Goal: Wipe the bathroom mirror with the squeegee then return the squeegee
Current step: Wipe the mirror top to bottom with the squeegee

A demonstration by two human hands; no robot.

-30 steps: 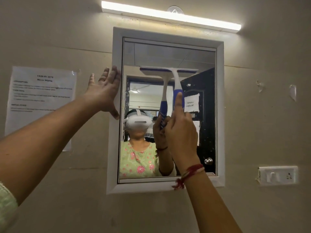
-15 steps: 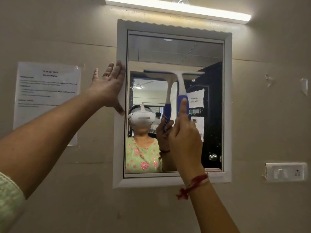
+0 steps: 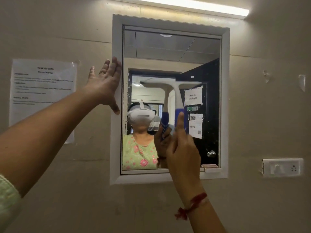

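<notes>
- Right hand [image 3: 182,148]: nearest the camera, raised from the lower right, fingers wrapped around the blue grip of the squeegee [image 3: 176,98], index finger laid straight up along the handle; a red thread bracelet [image 3: 191,206] circles the wrist
- Left hand [image 3: 105,84]: fingers spread and holding nothing, palm flat against the left side of the white frame [image 3: 116,148], thumb pointing down; a ring shows on one finger, and a pale green sleeve [image 3: 8,204] sits at the lower left edge
- Squeegee: handle upright, white neck rising to a horizontal blade that lies against the glass of the mirror [image 3: 171,47] at about mid-height, right of centre; its reflection stands just to the left
- Mirror: set in the beige wall, reflecting a person in a white headset and green floral top, a dark door with papers taped on it, and a ceiling
- Wall: printed paper sheet [image 3: 42,91] taped left of the mirror, switch plate [image 3: 282,168] at lower right, strip light [image 3: 185,5] above the frame
</notes>
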